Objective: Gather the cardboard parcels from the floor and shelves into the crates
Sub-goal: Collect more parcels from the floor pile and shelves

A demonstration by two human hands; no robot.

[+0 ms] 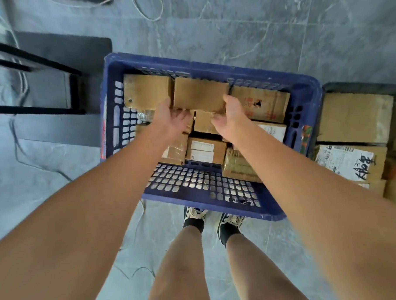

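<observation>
A blue plastic crate [194, 193] stands on the grey floor in front of my feet, filled with several cardboard parcels. A plain brown parcel [200, 94] is held over the crate's far side between both hands. My left hand [172, 119] grips its left lower edge, thumb up along the side. My right hand [233, 116] grips its right lower edge the same way. Another brown parcel [147, 92] lies to its left and a red-printed parcel [262, 106] to its right. Labelled parcels [205, 150] fill the near part.
A second, dark crate [357, 86] on the right holds more parcels [355, 117], one with black handwriting [352, 163]. A black-framed shelf [30, 66] stands at the left. Loose cables [150, 6] trail on the tiled floor at the back and left.
</observation>
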